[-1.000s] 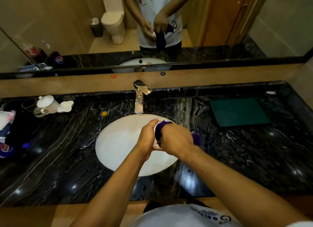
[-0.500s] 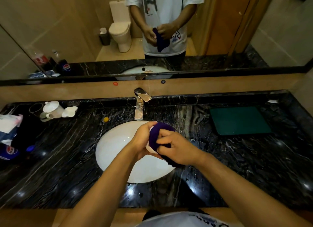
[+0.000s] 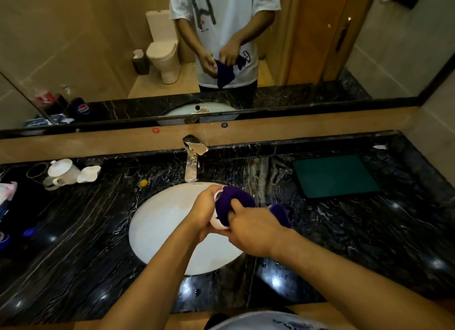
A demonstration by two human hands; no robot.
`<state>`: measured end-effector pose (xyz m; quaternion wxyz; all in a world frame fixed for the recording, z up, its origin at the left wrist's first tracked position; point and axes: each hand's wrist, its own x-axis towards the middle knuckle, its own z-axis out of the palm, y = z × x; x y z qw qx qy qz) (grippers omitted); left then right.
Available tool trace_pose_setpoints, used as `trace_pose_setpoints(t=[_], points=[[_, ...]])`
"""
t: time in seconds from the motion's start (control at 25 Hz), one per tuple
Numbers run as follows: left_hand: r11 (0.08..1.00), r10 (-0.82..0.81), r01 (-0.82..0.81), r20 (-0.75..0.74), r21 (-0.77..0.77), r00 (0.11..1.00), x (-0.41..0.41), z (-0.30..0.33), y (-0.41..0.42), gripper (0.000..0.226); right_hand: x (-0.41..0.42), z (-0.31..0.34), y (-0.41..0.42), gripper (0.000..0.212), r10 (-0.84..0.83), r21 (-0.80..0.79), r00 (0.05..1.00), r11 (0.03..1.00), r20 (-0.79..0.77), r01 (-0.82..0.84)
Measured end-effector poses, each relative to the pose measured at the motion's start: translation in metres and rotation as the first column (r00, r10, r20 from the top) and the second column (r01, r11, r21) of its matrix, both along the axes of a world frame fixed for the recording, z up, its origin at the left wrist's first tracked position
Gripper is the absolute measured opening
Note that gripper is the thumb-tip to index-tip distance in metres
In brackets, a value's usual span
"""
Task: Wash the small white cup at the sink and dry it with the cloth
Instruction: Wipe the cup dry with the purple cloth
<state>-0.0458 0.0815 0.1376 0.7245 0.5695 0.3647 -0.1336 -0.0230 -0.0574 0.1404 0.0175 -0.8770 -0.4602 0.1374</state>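
My left hand point(image 3: 204, 211) grips the small white cup point(image 3: 217, 223) above the right side of the white sink point(image 3: 162, 221). Only slivers of the cup's rim and base show. A dark purple cloth point(image 3: 234, 201) is stuffed into and over the cup. My right hand point(image 3: 251, 228) holds that cloth, fingers curled into it, and a loose end of the cloth hangs behind the right wrist. The chrome tap point(image 3: 193, 157) stands behind the sink; no water stream is visible.
A black marble counter point(image 3: 344, 231) surrounds the sink, wet in places. A white teapot point(image 3: 62, 173) and a white dish point(image 3: 89, 174) stand at the back left. A green mat point(image 3: 334, 175) lies at the back right. Packets and a bottle sit at the far left edge. A mirror fills the wall.
The camera view has tilted up. My right hand has shifted from covering the cup's top to gripping the cloth lower, and more of the purple cloth now shows over the cup.
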Motion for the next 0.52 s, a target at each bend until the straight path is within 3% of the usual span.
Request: trace_pose_setpoints(t=[0.08, 0.16, 0.28, 0.36, 0.44, 0.52], points=[[0.999, 0.019, -0.021, -0.031, -0.04, 0.999, -0.001, -0.002, 0.006, 0.043, 0.007, -0.01, -0.001, 0.044, -0.034, 0.075, 0.99, 0.996, -0.135, 0.044], [0.998, -0.003, 0.002, -0.032, -0.059, 0.999, -0.002, -0.003, 0.008, 0.041, 0.009, -0.012, 0.0, 0.044, -0.029, 0.243, 0.93, 0.962, -0.367, 0.125], [0.997, -0.076, 0.076, 0.009, -0.029, 0.997, -0.003, -0.002, 0.01, 0.037, 0.004, -0.012, -0.002, 0.026, 0.1, 0.457, 0.829, 0.867, -0.551, 0.198], [0.987, -0.16, 0.16, -0.006, -0.004, 0.987, -0.004, -0.002, 0.012, 0.044, 0.006, -0.014, -0.01, 0.015, 0.181, 0.448, 0.802, 0.887, -0.57, 0.117], [0.971, -0.238, 0.238, -0.039, -0.001, 0.971, -0.004, -0.001, 0.014, 0.052, 0.011, -0.01, -0.02, 0.022, 0.221, 0.403, 0.75, 0.913, -0.624, 0.066], [0.958, -0.285, 0.285, -0.043, -0.025, 0.957, -0.001, -0.001, 0.014, 0.053, 0.021, -0.004, -0.027, 0.026, 0.206, 0.355, 0.775, 0.934, -0.598, 0.025]])
